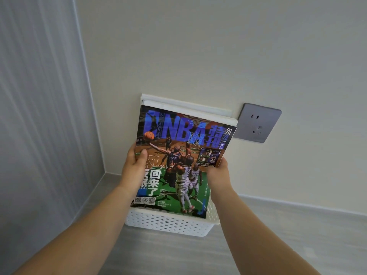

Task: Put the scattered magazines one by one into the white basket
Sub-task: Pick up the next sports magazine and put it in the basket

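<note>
Here, left hand (135, 167) and right hand (218, 172) gripped NBA magazine (178, 155) edges, cover hid white basket (168, 223) interior, grey socket (257, 123) just beside.

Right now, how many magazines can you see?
1 for sure: the NBA magazine, standing in the white basket, gripped by the left hand and right hand. Behind it, pale edges may be more magazines, mostly hidden, so I cannot count them.
</note>
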